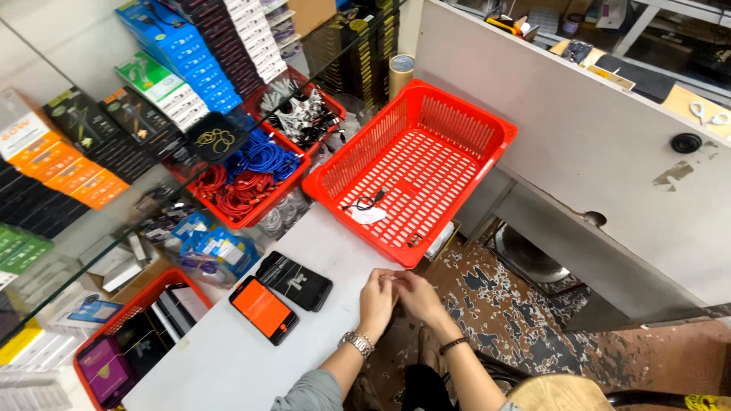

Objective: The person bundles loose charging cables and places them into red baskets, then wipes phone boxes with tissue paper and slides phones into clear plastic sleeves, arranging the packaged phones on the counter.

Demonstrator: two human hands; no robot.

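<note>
Low in the middle of the frame, the person's left hand (376, 301) and right hand (415, 293) are meeting at the near edge of the white flat-topped counter (228, 358). The fingertips of both are pinching together around something very small and pale; it is too tiny to tell what it is, and how tightly the fingers are closing on it cannot be told. The left wrist is wearing a silver metal link watch (356, 342), the right a thin dark bracelet (454, 345).

Just left of the hands, two flat rectangular packages are lying side by side on the counter: an orange-faced black-edged one (263, 309) nearer the bottom and a glossy black one (294, 280) above it, touching or almost touching.

Above the hands, in the centre of the frame, a large red perforated plastic basket (457, 125) is sitting, holding only a small black coiled cable with a white tag (367, 205) near its lower left corner. Further left, a smaller red tray (255, 215) is holding bundled blue and red cables. A second red tray of boxed items (145, 293) is showing at the lower left.
</note>
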